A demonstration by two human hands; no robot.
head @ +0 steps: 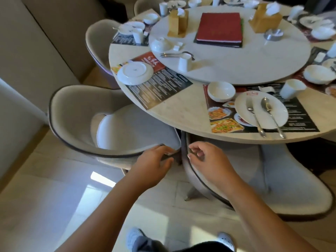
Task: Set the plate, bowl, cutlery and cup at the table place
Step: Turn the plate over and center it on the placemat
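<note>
1. Here's the round pale marble desk filling the upper view, with a raised round turntable at its centre and a dark red bound book lying flat on that.
2. The room has a pale tiled floor with bright patches of light and a beige wall off to the left.
3. At the desk's near edge on the right, a printed paper placemat carries a white round plate. A steel fork and a steel spoon lie side by side on it, handles running off the plate towards the near edge.
4. A small white bowl sits just beyond the plate's left side, and a white cup stands beyond its right.
5. At the near-left edge, a second printed mat holds only a white footed dish.
6. The left hand has its grip on the rim end of the left grey padded chair, fingers over and thumb under.
7. The right hand hovers at the rim of the right grey padded chair, grip narrow, fingers loosely curled, holding nothing.
8. The far settings are blurred and cut off at the top and right. I cannot tell whether the footed dish is an upturned plate or a bowl. The desk's base is hidden behind the chairs.
</note>
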